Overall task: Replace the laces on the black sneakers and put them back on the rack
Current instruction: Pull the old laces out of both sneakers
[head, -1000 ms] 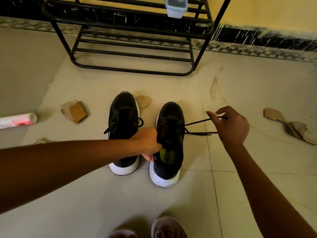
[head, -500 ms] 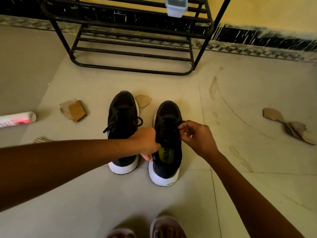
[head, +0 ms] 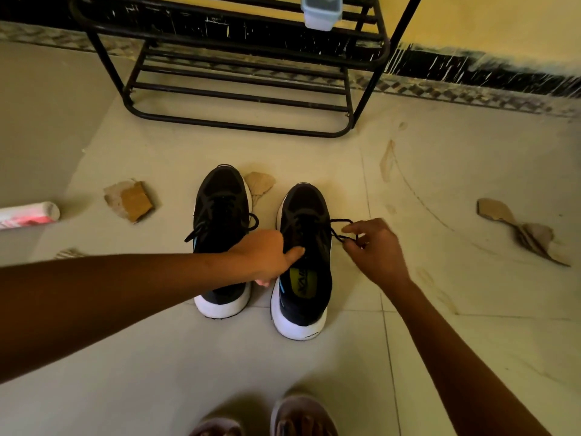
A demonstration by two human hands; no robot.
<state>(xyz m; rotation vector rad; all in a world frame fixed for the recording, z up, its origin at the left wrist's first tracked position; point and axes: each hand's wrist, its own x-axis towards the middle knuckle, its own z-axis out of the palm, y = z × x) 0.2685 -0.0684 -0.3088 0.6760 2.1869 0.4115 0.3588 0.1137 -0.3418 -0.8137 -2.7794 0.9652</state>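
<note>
Two black sneakers with white soles stand side by side on the floor, toes toward the rack. The left sneaker (head: 221,215) is laced, with lace ends hanging off both sides. My left hand (head: 267,254) grips the inner collar of the right sneaker (head: 306,247), thumb inside the opening. My right hand (head: 372,250) is just right of that shoe and pinches a loop of its black lace (head: 341,229), drawn out a short way to the right. The black metal shoe rack (head: 239,77) stands behind the shoes.
A pale blue plastic box (head: 320,11) sits on an upper rack shelf. Cardboard scraps (head: 133,199) lie left of the shoes, more torn card (head: 522,229) at the right. A white and pink roll (head: 28,214) lies at the left edge. My feet (head: 298,416) are at the bottom.
My right hand held the lace stretched far right, came in to the right shoe's eyelets, and now draws a short loop out to the right. My left hand stays on the collar.
</note>
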